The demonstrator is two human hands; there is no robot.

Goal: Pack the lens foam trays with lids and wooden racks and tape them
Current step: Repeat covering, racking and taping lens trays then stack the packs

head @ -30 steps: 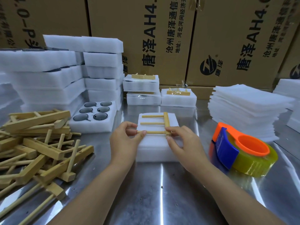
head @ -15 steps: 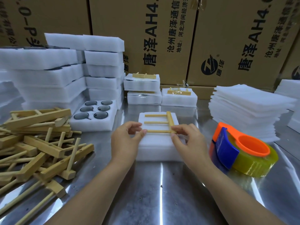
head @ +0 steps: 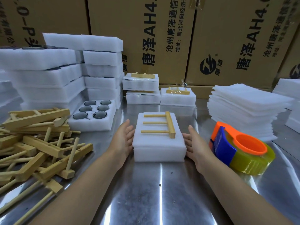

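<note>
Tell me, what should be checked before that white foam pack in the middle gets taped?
1. Lid covers the foam tray, edges roughly flush: ok.
2. Wooden rack lies flat on the lid: ok.
3. All lenses inside the tray: cannot tell, covered.
4. Left hand and right hand flank the tray, palms open: ok.
5. Tape dispenser lies on the table beside the right hand: ok.
6. Tape on the tray: not ok, none visible yet.
</note>
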